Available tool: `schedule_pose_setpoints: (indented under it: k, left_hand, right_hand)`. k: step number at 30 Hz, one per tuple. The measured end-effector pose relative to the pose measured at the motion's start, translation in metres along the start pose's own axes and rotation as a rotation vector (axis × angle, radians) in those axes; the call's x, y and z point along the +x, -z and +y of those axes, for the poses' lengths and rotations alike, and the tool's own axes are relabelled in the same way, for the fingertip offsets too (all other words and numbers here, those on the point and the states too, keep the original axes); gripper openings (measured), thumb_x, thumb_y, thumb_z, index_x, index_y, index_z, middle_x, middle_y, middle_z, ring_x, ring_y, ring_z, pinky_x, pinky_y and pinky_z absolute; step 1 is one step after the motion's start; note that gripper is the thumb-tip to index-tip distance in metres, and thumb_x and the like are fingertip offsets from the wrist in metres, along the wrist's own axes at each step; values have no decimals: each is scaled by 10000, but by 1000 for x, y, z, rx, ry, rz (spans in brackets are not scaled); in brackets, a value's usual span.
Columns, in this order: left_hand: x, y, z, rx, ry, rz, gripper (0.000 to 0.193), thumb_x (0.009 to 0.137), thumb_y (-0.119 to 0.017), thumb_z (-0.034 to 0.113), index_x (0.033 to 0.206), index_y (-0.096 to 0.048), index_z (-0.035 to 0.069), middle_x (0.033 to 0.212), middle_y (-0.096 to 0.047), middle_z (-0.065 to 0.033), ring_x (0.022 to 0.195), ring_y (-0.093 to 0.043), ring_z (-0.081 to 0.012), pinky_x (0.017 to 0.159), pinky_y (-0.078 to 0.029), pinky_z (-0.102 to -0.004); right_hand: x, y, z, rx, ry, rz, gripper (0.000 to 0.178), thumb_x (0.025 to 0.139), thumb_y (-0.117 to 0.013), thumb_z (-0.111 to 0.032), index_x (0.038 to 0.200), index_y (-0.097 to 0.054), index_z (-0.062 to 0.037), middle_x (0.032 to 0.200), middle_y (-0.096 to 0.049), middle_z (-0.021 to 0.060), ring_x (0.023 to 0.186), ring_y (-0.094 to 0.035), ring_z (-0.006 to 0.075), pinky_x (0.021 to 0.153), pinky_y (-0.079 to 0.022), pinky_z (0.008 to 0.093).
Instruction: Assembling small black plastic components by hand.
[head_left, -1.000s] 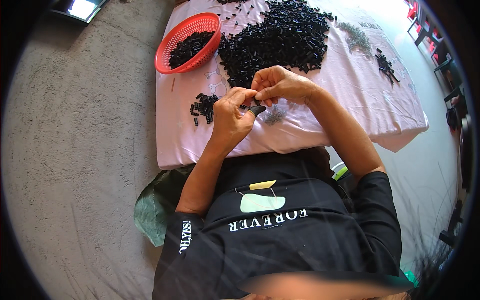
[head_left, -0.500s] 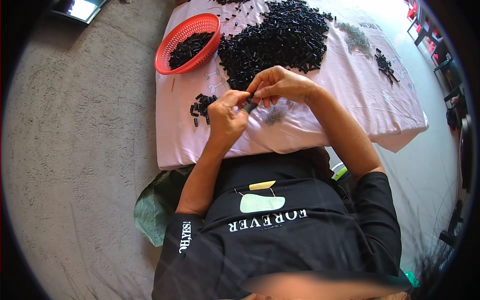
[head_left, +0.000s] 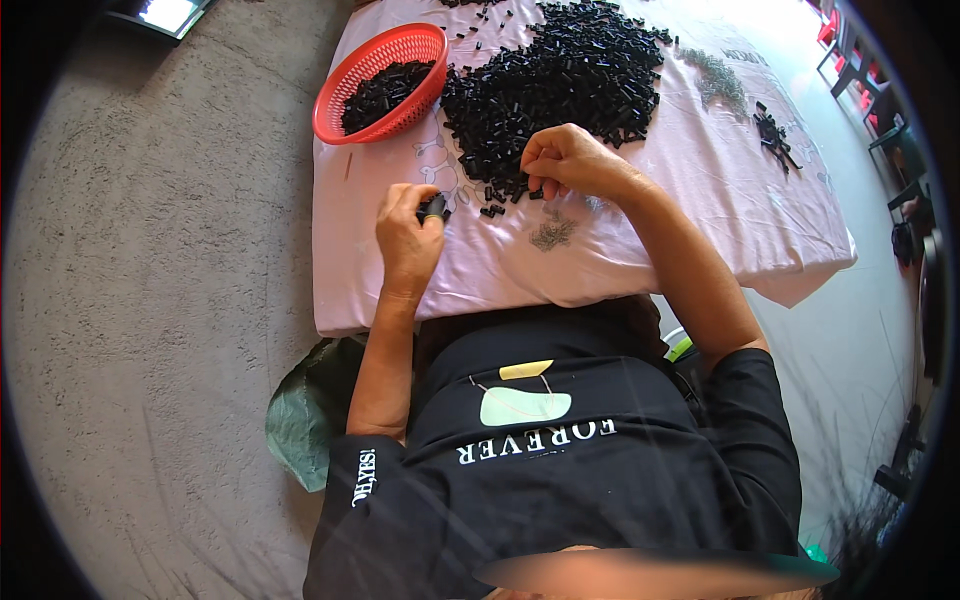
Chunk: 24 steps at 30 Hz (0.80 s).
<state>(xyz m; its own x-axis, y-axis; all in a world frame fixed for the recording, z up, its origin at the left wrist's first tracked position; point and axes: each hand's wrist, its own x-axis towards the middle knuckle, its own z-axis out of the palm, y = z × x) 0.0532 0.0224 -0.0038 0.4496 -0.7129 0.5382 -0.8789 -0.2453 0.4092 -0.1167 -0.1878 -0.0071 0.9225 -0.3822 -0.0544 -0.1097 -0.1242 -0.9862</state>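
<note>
My left hand (head_left: 408, 238) is lowered to the cloth, fingers curled over a small group of black pieces. Something black (head_left: 435, 207) shows along its thumb, perhaps a finger cover; its grip is partly hidden. At the near edge of a large heap of short black cylindrical pieces (head_left: 560, 75) is my right hand (head_left: 575, 165). Its fingers are drawn together on a small black piece (head_left: 537, 194) at their tips. Close by on the cloth lies a little pile of thin metallic bits (head_left: 551, 233), too fine to name.
A red perforated basket (head_left: 432, 40) holding black pieces stands at the left on the pink tablecloth (head_left: 360, 270). Beyond the right hand are a larger metallic pile (head_left: 715, 80) and a small black cluster (head_left: 775, 138). A green bag (head_left: 305, 415) hangs by the table's near left corner.
My hands were together over the cloth, working on a small dark piece. They have parted: the left moved left to the small group, the right slightly up to the heap's edge.
</note>
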Motion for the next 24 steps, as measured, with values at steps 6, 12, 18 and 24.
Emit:
schedule_pose_setpoints:
  k: [6, 12, 18, 24]
  left_hand:
    - [4, -23, 38, -161, -134, -219, 185, 703, -652, -51, 854, -682, 51, 868, -611, -110, 852, -611, -312, 765, -494, -396]
    - [10, -40, 53, -60, -155, -261, 128, 681, -673, 20, 806, -652, 31, 870, -593, -117, 875, -594, -318, 792, -489, -418]
    - [8, -44, 50, -39, -210, -270, 148, 689, -653, -3, 832, -633, 29, 884, -581, -130, 866, -588, -328, 784, -482, -429]
    - [7, -35, 54, -203, -224, -116, 196, 699, -613, -65, 876, -606, 20, 880, -573, -131, 850, -580, -336, 775, -467, -422]
  right_hand:
    - [3, 0, 1, -4, -13, 31, 110, 925, -609, -124, 935, -656, -25, 751, -681, 47, 590, -617, 82, 527, -489, 227]
    - [1, 1, 0, -5, 8, 23, 113, 924, -609, -119, 944, -659, -20, 758, -682, 48, 594, -617, 83, 527, -490, 226]
    - [3, 1, 3, 19, 32, 19, 113, 895, -588, -53, 939, -675, 5, 775, -692, 88, 603, -655, 128, 547, -523, 254]
    - [-1, 1, 3, 37, 20, -114, 153, 942, -561, -98, 1009, -664, -7, 845, -693, 48, 688, -649, 91, 602, -519, 238]
